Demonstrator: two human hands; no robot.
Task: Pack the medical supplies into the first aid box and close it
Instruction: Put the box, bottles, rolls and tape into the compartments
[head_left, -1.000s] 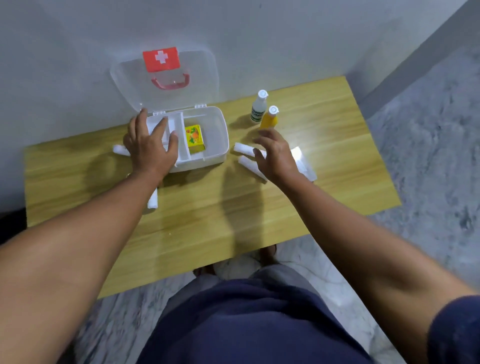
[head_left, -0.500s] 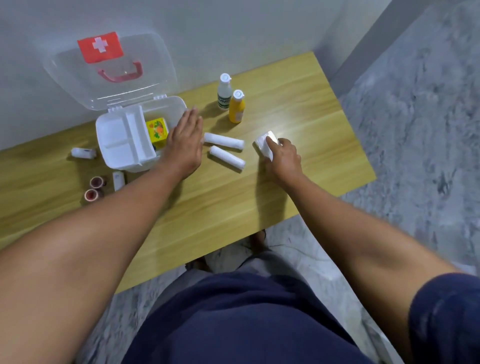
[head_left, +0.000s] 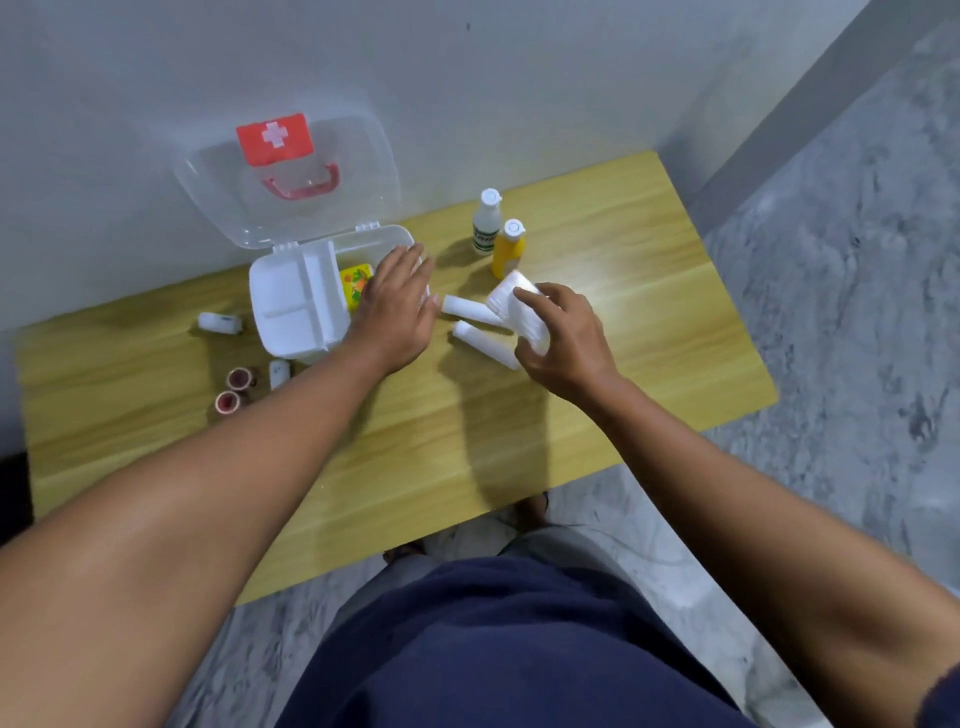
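The white first aid box sits open on the wooden table, its clear lid leaning on the wall. A yellow packet lies inside. My left hand rests flat, fingers spread, on the box's right edge. My right hand holds a white gauze pack lifted off the table, above two white bandage rolls. A white bottle and a yellow bottle stand behind.
Left of the box lie a small white roll, another small white roll and two red-cored tape rolls. The wall runs right behind the table. The table's near and right edges drop to grey floor.
My right hand has raised the gauze pack and carried it left toward the box. My left hand stays on the box's right edge. The camera view has shifted.
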